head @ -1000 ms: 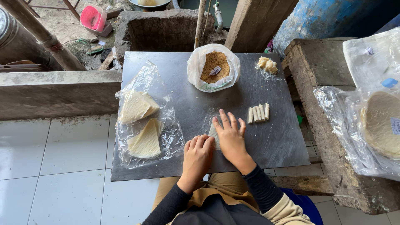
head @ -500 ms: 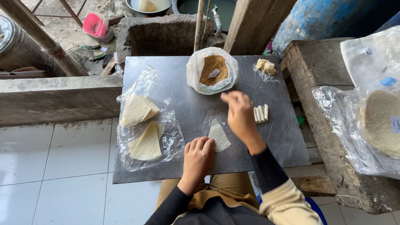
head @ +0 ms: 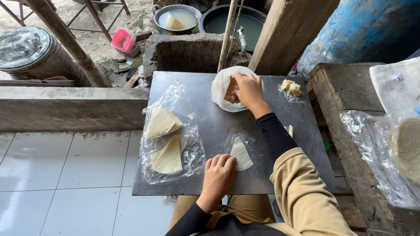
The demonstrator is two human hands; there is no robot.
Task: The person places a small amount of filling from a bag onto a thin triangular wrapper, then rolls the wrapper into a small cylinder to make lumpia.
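— Looking at the right hand (head: 248,89) first: reached forward into the open white plastic bag of brown crumbly filling (head: 227,89), fingers dipped inside and curled. Pinching any filling? Cannot tell, fingertips hidden by the bag's rim.

— And the left hand (head: 218,172)?

— Resting flat and loose near the front edge of the grey metal sheet bench (head: 210,126), fingers relaxed, gripping nothing. Fingertips just touching the lower corner of the pale triangular pastry wrapper (head: 240,153), lying flat immediately to the right of that hand.

— Anything farther to the left of the left hand?

— A crumpled clear plastic sheet (head: 168,131), carrying two stacks of cream folded wrappers (head: 162,123), one behind the other. Well apart from both hands.

— Beside the right hand?

— Just to its right, a small heap of pale yellow lumps on a bit of clear film (head: 291,87). Under the right forearm, a few thin rolled pastry sticks (head: 289,130), mostly hidden by the black sleeve.

— Beyond the right hand?

— A rough concrete trough (head: 188,54) behind the bench, then a metal basin of cloudy water (head: 177,18) and a dark round tub (head: 238,19). Far off to the right of both hands, a weathered wooden ledge (head: 350,91) with more clear plastic bags holding round pale sheets (head: 404,148).
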